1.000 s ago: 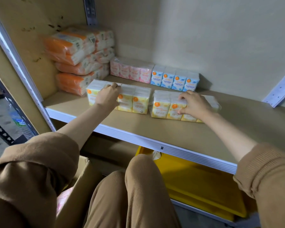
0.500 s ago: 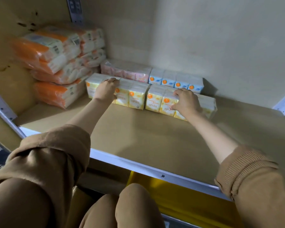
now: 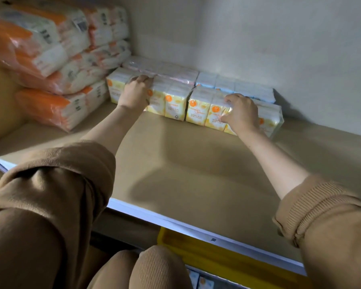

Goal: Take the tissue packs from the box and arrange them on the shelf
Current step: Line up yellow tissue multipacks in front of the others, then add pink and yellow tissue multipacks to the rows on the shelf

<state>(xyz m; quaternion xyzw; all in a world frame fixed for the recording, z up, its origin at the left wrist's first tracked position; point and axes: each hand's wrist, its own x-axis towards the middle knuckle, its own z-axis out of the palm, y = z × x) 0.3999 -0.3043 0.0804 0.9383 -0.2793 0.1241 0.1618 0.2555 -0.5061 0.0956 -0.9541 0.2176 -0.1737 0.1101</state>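
Left hand (image 3: 134,93) and right hand (image 3: 241,113) each gripped a yellow tissue pack (image 3: 175,105), seating them against the rear row; releasing apparently came next.

You're looking into a dim shelving bay w/ a plain off-white back wall (image 3: 269,38), lit unevenly, darker toward the rt. Tan board (image 3: 186,163) forms the deck, w/ a white metal front rail (image 3: 196,228). Below it a yellow bin (image 3: 217,261) shows.
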